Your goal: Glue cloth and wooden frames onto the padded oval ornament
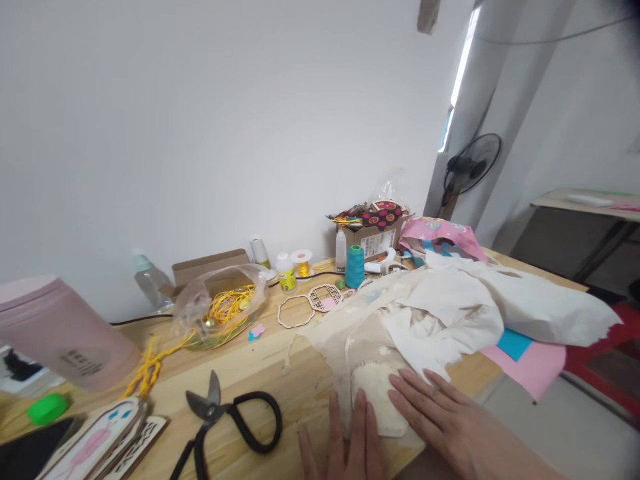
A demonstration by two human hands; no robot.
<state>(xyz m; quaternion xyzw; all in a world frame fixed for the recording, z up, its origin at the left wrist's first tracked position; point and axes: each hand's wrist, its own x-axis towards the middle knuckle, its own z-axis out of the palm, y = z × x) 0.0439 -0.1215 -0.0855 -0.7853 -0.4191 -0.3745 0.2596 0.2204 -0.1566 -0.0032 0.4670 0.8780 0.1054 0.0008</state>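
Note:
A cream-coloured shaped piece (pixel 379 397) lies flat on thin beige cloth (pixel 367 333) near the table's front edge. My left hand (pixel 345 443) rests at its lower left, fingers spread, with fingertips on the cloth and the piece's edge. From the right, my right hand (pixel 435 413) lies flat with its fingertips on the piece's right side. Neither hand grips anything. Black-handled scissors (pixel 213 413) lie with their blades apart on the wood, left of my left hand.
A plastic bag of yellow cord (pixel 227 307), a teal thread cone (pixel 355 267), a glue bottle (pixel 286 272) and a cardboard box (pixel 373 241) stand along the wall. White cloth (pixel 440 307) covers the right side. A pink container (pixel 65 333) is at left.

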